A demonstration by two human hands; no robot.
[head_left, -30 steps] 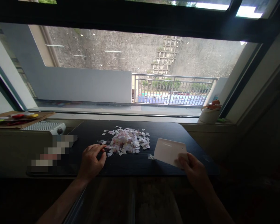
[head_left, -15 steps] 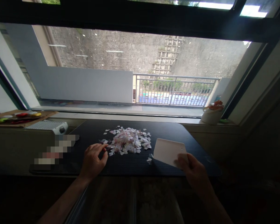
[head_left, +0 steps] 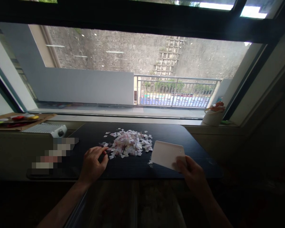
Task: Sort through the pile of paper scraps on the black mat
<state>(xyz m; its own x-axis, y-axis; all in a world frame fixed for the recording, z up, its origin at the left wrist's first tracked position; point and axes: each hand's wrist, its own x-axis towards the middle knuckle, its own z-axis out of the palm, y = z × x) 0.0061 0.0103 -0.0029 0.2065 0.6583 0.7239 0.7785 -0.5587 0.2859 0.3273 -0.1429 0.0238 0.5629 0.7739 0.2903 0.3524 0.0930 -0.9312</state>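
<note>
A heap of small paper scraps (head_left: 129, 142), white with some pinkish ones, lies on a dark table. At its left edge my left hand (head_left: 93, 161) rests with fingers bent and thumb apart, holding nothing; the fingertips meet the outermost scraps. My right hand (head_left: 192, 171) grips a flat white scraper (head_left: 167, 153) by its right end, thumb on the near face. The scraper has rounded corners and a small hole, and is held tilted to the right of the heap. A few stray scraps (head_left: 150, 163) lie by its lower left corner.
The dark table (head_left: 175, 131) has rounded corners and stands against a window sill. On the left are a white heater-like box (head_left: 47, 129), a brown board (head_left: 44, 117) with colourful items and a blurred-out patch. A white pot (head_left: 212, 117) sits on the sill at right.
My right hand and the scraper have shifted slightly left, nearer the heap and over some stray scraps. My left hand stays by the heap. The whole view has moved a little.
</note>
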